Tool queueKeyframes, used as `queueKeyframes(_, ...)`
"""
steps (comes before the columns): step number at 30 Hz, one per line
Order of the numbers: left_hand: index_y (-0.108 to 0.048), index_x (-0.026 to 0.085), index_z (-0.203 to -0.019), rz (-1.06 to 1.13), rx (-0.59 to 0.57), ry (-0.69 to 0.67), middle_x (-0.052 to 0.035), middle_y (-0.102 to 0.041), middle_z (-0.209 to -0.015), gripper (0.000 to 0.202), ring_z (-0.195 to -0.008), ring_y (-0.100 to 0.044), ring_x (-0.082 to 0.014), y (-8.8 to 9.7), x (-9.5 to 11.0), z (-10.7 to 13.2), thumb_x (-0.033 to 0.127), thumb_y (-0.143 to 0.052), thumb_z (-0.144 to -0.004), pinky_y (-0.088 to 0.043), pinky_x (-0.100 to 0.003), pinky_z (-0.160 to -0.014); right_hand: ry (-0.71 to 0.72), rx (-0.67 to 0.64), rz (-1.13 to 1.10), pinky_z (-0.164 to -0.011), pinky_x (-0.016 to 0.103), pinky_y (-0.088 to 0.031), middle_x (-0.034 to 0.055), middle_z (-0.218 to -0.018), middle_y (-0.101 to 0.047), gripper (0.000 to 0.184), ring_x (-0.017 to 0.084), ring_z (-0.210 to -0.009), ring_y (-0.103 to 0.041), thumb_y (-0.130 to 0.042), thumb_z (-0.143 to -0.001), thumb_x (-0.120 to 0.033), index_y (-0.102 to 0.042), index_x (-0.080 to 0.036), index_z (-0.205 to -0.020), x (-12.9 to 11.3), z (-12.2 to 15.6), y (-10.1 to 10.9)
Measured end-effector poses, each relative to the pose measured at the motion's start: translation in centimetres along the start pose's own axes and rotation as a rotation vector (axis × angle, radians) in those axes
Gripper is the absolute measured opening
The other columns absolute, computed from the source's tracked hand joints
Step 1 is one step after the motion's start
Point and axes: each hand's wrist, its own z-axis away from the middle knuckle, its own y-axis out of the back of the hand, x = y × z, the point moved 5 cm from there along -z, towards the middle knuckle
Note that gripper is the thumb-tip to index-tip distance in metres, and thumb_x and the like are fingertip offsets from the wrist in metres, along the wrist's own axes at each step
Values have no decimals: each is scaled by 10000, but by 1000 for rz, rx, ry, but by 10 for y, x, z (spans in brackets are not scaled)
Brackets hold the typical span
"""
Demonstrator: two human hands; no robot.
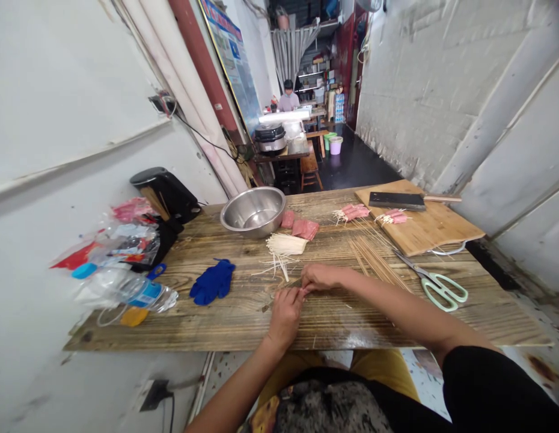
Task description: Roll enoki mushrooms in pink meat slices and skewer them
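My left hand and my right hand meet over the table, fingers closed together on a small pink meat slice, mostly hidden by the fingertips. Just beyond them lies a bunch of enoki mushrooms, with loose strands on the near side. Thin raw meat slices are stacked behind the mushrooms. Meat-wrapped enoki rolls on skewers rest farther right, and more rolls sit at the cutting board's edge. Bare bamboo skewers lie past my right forearm.
A steel bowl stands at the back. On the right are a cutting board, a cleaver and scissors. A blue glove, a water bottle and plastic bags occupy the left. A person sits far back.
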Motion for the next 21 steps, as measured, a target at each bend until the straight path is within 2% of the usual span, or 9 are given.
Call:
queueKeyframes(4,-682,187,-988,-14,-64,-14,-75,-665,-902,248,-840,-549,-203,-3,-5,-3,205,-436,-957,-404,-337,-751,-95,-58,-79,-591,224,-363,61,-743,-671,267,120,-621,-517,-564,-895,-310,-730,-107,-845,3,1,4)
queueKeyframes(10,-721,179,-836,167,-182,29,-62,-668,-772,331,-735,-555,-174,-6,-24,-22,269,-430,-965,-384,-285,-673,-106,187,269,-737,285,-390,76,-835,-639,269,177,-830,-517,-485,-935,-314,-688,-151,-867,-17,16,2)
queueKeyframes(14,-724,178,-792,253,-255,-7,-50,-673,-746,324,-709,-575,-157,-11,-31,-29,250,-453,-955,-408,-266,-675,-108,170,406,-788,313,-382,74,-840,-617,311,187,-858,-509,-400,-968,-257,-649,-141,-823,-20,16,-9)
queueKeyframes(18,-704,168,-799,93,-211,15,-64,-663,-771,288,-749,-575,-185,-9,-27,-23,257,-472,-945,-415,-294,-682,-99,57,402,-731,292,-382,69,-794,-632,331,177,-803,-520,-428,-956,-255,-656,-138,-746,-12,3,-10)
queueKeyframes(21,-673,161,-950,-28,-62,20,-82,-664,-858,213,-803,-573,-211,-7,-20,-14,262,-487,-939,-426,-332,-714,-112,-40,331,-653,269,-373,76,-756,-651,352,158,-698,-515,-462,-944,-300,-680,-123,-733,-4,-7,-6)
